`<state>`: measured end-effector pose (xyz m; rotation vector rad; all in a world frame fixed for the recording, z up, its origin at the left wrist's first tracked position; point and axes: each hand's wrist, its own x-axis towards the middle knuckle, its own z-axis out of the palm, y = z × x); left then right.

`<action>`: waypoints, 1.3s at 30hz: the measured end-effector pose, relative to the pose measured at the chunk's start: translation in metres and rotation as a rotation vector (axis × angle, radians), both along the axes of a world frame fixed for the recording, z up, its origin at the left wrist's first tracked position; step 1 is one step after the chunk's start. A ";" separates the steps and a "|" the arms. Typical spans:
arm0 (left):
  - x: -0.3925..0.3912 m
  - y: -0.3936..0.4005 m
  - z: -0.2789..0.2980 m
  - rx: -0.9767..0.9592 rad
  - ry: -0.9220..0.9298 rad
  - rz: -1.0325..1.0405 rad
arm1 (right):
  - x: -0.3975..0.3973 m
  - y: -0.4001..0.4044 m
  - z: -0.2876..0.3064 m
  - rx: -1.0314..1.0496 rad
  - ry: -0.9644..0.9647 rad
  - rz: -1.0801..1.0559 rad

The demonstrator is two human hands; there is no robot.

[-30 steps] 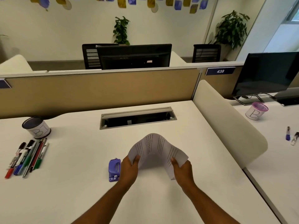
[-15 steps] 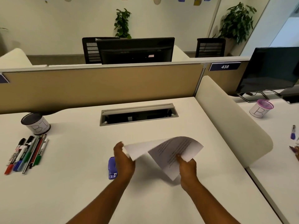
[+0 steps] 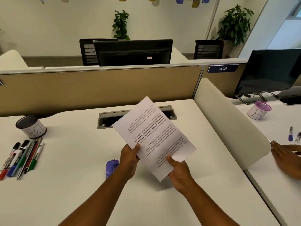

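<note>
Head view: left hand and right hand pinch printed sheets with curled fingers.

- White desk, grey cable slot set into its far side.
- Tan partition behind the desk, pale grey rail on top.
- Cream curved divider on the right; neighbouring white desk beyond it with a dark monitor.
- Blue plate "438" on the partition.
- Past the partition: black monitor back, two black mesh chairs.
- Off-white wall, blue and yellow shapes along its top, two leafy plants.
- Bright window area far right; even, soft light.
</note>
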<state>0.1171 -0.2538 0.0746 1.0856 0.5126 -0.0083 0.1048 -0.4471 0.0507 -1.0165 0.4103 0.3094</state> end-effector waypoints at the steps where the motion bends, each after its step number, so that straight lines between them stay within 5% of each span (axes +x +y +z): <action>1: 0.001 0.000 0.003 0.024 -0.004 0.030 | 0.000 0.002 0.000 0.011 0.000 0.010; 7: -0.001 0.018 0.015 0.332 -0.034 0.040 | 0.017 -0.018 0.008 0.056 -0.067 0.020; 13: -0.006 0.025 0.021 0.593 -0.087 -0.092 | 0.042 -0.023 0.044 -0.351 -0.243 0.236; 23: -0.007 0.012 0.030 0.704 -0.260 0.049 | 0.039 0.010 0.066 -0.568 -0.529 0.036; 39: -0.014 0.002 0.021 0.791 -0.243 -0.111 | 0.026 0.014 0.055 -0.592 -0.380 0.081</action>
